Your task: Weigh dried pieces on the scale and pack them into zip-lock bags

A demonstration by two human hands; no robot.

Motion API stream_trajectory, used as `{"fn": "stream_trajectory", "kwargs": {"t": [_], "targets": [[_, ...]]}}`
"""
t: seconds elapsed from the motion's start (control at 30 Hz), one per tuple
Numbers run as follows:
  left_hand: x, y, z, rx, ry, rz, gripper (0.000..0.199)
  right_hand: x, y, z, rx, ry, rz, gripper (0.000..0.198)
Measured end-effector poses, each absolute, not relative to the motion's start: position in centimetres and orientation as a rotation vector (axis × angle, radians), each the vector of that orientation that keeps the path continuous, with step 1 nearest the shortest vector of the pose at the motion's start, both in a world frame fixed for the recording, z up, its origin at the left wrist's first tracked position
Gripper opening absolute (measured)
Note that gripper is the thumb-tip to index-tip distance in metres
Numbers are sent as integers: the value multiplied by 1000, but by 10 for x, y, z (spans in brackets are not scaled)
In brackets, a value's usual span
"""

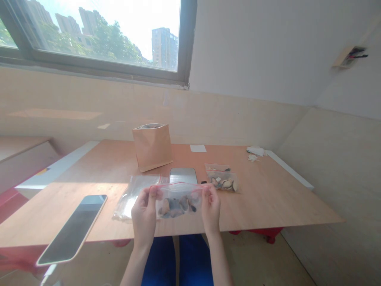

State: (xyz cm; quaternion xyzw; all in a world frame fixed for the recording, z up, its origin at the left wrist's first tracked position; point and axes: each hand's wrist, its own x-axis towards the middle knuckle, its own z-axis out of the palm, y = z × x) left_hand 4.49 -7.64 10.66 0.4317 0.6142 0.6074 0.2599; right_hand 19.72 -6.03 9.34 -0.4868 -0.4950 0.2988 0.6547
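My left hand (145, 214) and my right hand (211, 207) each pinch a top corner of a clear zip-lock bag (178, 207) with a red seal line. Dark and tan pieces, perhaps dried mushrooms or shells, lie along its bottom; their exact kind is unclear. The bag hangs over the front part of the table, stretched between both hands. Behind it a flat silver-grey device (183, 174), like a small scale, is partly hidden. A stack of clear plastic bags (131, 194) lies beside my left hand. Filled zip-lock bags (223, 180) rest beyond my right hand.
A brown paper bag (152, 147) stands open at the back left of the wooden table (268, 198). A phone (74, 228) with a white cable lies at the front left. White paper (198, 148) and crumpled scraps (255, 151) lie at the back. A window (113, 39) is above.
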Motion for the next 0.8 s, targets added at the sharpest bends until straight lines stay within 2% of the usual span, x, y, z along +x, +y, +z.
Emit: {"fn": "stream_trajectory", "kwargs": {"t": [0.17, 0.5, 0.8], "targets": [[43, -77, 108, 1102, 1623, 1651, 39, 197, -61, 94, -1067, -1105, 783, 31], [32, -80, 96, 1138, 1480, 1558, 36, 203, -61, 91, -1105, -998, 785, 32], [24, -84, 110, 1296, 1490, 1483, 32, 207, -59, 92, -1126, -996, 763, 33]]}}
